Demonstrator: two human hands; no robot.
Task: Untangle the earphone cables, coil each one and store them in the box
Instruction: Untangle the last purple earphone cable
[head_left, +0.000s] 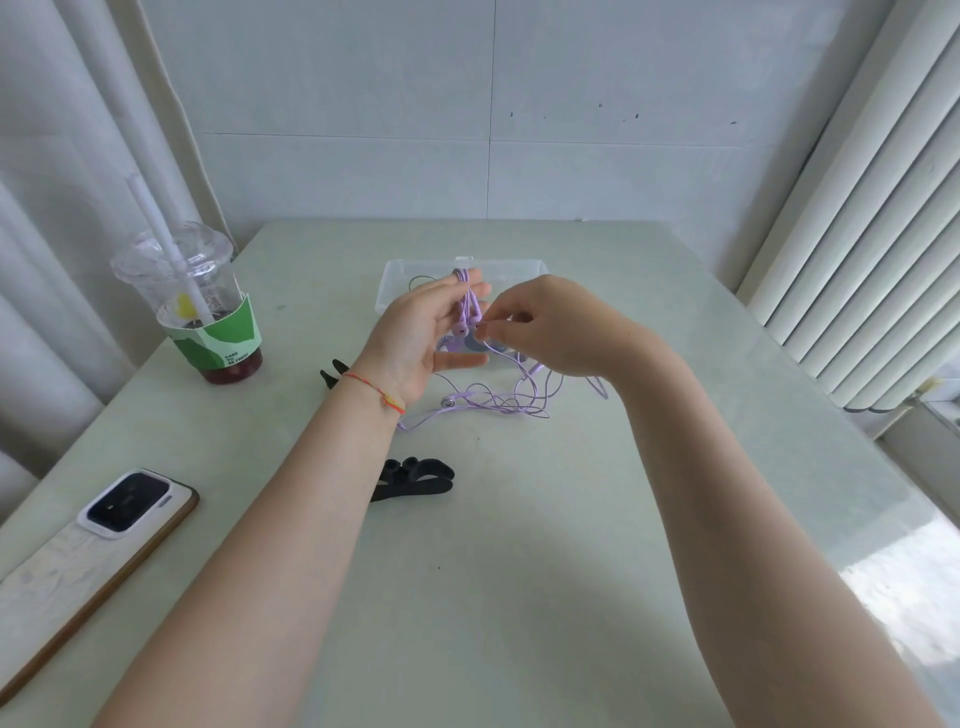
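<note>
A purple earphone cable (498, 402) lies partly loose on the table in front of a clear plastic box (519, 270). Several turns of it are wound over the straight, raised fingers of my left hand (415, 338), with the earbuds hanging near the palm. My right hand (545, 327) pinches the cable just beside those earbuds. A thin dark cable shows inside the box at its left end. The box's middle is hidden behind my hands.
A plastic cup (208, 312) with a straw and green sleeve stands at the left. A phone (93, 561) lies face down near the left front edge. Black clips (415, 478) lie beside my left forearm, and another black clip (332, 376) sits near my wrist.
</note>
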